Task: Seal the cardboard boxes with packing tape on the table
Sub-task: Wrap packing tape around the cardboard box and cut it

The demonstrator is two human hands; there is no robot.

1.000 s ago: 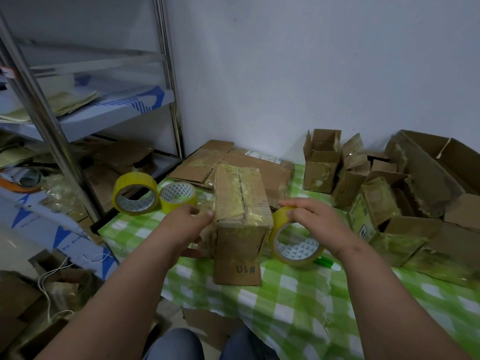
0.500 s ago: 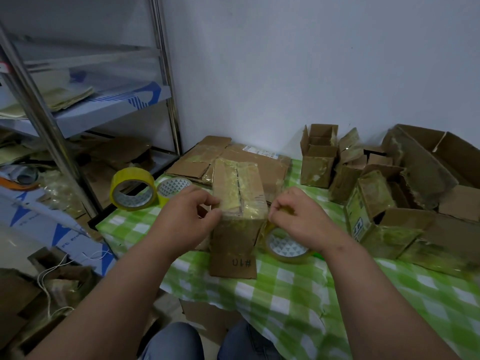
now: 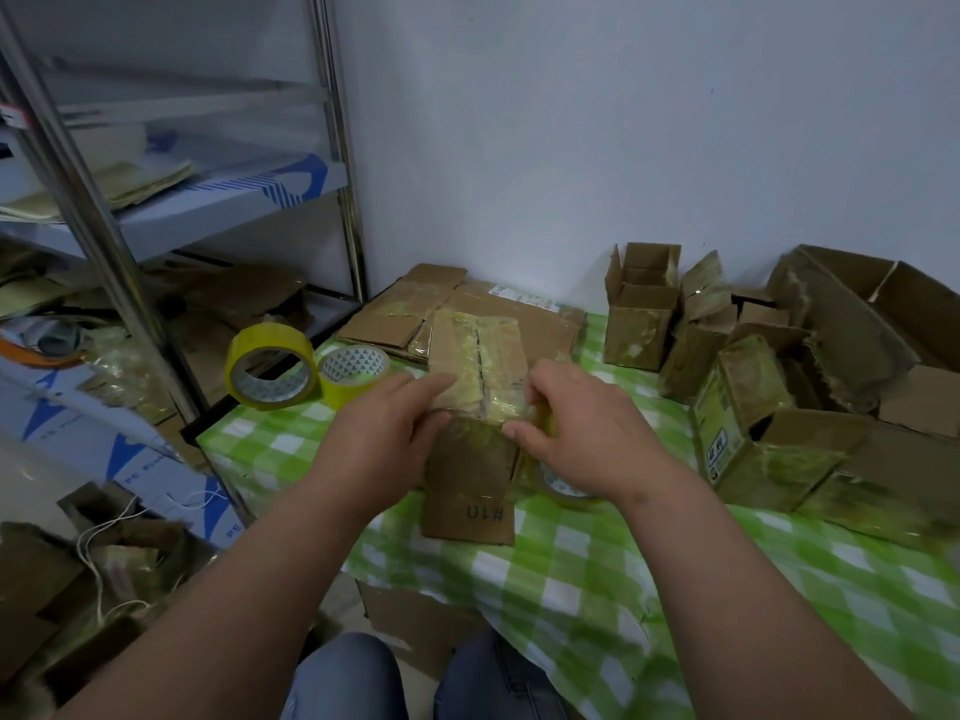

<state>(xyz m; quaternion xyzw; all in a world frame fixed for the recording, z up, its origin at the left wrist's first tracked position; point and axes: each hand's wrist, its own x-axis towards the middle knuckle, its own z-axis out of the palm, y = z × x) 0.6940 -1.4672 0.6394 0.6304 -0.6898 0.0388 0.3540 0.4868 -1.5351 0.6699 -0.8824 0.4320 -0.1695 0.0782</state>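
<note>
- Head view: the small cardboard box [image 3: 475, 407] stands on the near left part of the green-checked tablecloth [image 3: 597, 574], its top flaps shut and the seam running away from the person, likely so tape can run straight along it.
- The left hand [image 3: 382, 433] lies with straight fingers pressed on the left of the box top, seemingly to keep the flap down.
- The right hand [image 3: 582, 433] is curled at the box's right near corner; it appears to pinch yellowish tape there, though the tape end itself is too blurred to be sure.
- The tape roll in use [image 3: 563, 485] lies just beside the box on the right, half hidden under that hand, close enough to feed the strip.
- Count of tape: three rolls, that one plus two spare yellow rolls [image 3: 306, 368] touching each other at the far left table edge.
- Boxes: one in hand; flattened cardboard [image 3: 415, 309] lies behind it; a heap of open boxes [image 3: 779, 387] on the right, roughly half a dozen, too overlapped to count exactly.
</note>
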